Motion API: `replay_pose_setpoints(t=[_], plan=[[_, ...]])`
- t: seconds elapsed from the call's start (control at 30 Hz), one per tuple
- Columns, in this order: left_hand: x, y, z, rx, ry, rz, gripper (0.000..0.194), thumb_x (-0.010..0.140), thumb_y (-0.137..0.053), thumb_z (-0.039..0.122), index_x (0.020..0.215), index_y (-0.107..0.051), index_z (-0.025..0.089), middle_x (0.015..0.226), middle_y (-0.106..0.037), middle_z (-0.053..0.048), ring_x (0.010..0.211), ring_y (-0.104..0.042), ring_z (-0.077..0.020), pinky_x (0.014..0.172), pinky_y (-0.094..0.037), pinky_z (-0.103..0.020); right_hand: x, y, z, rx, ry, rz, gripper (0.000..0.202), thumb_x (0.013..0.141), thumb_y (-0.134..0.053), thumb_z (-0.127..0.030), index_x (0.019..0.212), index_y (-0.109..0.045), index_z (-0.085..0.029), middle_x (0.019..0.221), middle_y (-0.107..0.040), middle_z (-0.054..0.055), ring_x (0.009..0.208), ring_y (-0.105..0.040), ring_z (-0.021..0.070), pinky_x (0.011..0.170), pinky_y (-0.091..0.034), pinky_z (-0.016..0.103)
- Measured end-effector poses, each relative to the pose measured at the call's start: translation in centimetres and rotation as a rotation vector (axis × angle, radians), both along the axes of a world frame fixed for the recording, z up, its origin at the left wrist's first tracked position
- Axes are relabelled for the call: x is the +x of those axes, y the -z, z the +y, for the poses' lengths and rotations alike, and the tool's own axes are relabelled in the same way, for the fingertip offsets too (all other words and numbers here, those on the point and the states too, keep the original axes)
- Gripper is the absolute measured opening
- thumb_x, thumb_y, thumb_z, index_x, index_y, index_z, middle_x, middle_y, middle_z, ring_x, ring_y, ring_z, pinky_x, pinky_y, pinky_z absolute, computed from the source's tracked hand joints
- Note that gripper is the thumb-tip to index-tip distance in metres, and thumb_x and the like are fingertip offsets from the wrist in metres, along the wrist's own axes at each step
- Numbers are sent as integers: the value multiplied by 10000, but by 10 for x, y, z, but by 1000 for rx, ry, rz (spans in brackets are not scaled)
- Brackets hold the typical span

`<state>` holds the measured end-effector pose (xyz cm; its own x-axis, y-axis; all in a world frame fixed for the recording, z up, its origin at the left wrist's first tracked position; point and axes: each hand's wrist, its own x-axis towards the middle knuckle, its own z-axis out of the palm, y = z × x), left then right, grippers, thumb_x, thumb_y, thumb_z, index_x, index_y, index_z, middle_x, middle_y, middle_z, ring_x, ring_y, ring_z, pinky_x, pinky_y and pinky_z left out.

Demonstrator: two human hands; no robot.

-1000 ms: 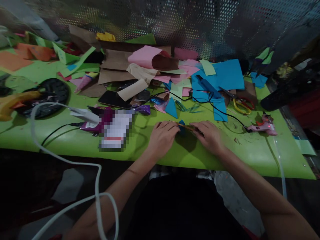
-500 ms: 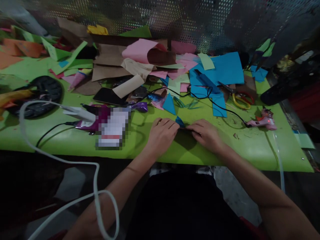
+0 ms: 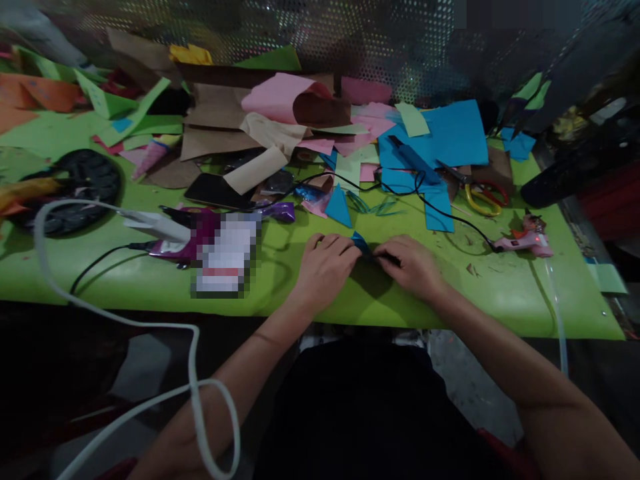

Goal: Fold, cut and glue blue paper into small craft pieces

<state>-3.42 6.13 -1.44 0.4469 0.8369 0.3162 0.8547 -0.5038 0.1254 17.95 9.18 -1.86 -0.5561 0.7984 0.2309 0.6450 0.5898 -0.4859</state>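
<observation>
Between my hands, just above the green table top (image 3: pixel 280 293), is a small folded piece of blue paper (image 3: pixel 359 241). The fingers of my left hand (image 3: pixel 327 267) are closed on its left side. Thumb and fingers of my right hand (image 3: pixel 411 265) pinch its right end, which looks dark in the shadow. Much of the piece is hidden behind the fingers. Just beyond it lie a blue paper triangle (image 3: pixel 339 207) and thin green strips (image 3: pixel 375 204).
Heaped paper, including a pink sheet (image 3: pixel 285 97) and a blue sheet (image 3: pixel 457 133), lines the back. Scissors (image 3: pixel 484 199) and a pink glue gun (image 3: pixel 527 245) lie right. On the left are a black phone (image 3: pixel 215 191), a purple power strip (image 3: pixel 175 249) and a looping white cable (image 3: pixel 193 353).
My right hand has turned slightly and drawn a little closer to the left one. The blue piece between them now sits tilted down toward the right. My left hand has barely moved.
</observation>
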Motion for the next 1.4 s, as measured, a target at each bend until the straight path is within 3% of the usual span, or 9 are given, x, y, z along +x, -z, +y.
replay_pose_setpoints(t=[0.33, 0.63, 0.9, 1.13, 1.4], plan=[[1, 2, 6, -68, -10, -51, 210, 982, -475, 202, 1016, -681, 226, 1011, -703, -55, 967, -596, -245, 880, -388, -425, -5, -12, -20, 312, 17, -238, 146, 953, -565, -215, 991, -705, -212, 938, -724, 68, 886, -596, 247, 774, -395, 389], [2, -1, 1, -56, -17, -46, 220, 977, -469, 172, 1022, -679, 222, 967, -717, -59, 931, -639, -239, 904, -414, -434, -8, -5, -11, 255, 60, -253, 152, 910, -571, -156, 921, -711, -213, 879, -702, 72, 840, -582, 246, 736, -400, 382], [-4, 6, -25, 92, 89, -85, 335, 976, -471, 142, 1251, -652, 205, 1317, -685, -73, 1222, -617, -222, 1078, -414, -422, -7, -7, -2, 223, 1, -266, 152, 964, -572, -230, 894, -702, -194, 859, -687, 67, 832, -579, 230, 740, -396, 359], [1, 4, -30, -14, 152, -34, 415, 991, -465, 196, 1395, -558, 202, 1376, -649, -94, 1280, -596, -236, 1112, -407, -474, -9, -9, -8, 312, -22, -413, 203, 981, -513, -196, 905, -701, -182, 840, -670, 87, 829, -556, 244, 724, -361, 374], [6, 0, -15, -95, 133, 7, 438, 995, -452, 254, 1419, -540, 193, 1449, -592, -95, 1335, -551, -241, 1131, -372, -481, 3, -11, -7, 273, 55, -327, 264, 1001, -506, -247, 1162, -712, -213, 1029, -722, 94, 956, -596, 256, 796, -404, 391]])
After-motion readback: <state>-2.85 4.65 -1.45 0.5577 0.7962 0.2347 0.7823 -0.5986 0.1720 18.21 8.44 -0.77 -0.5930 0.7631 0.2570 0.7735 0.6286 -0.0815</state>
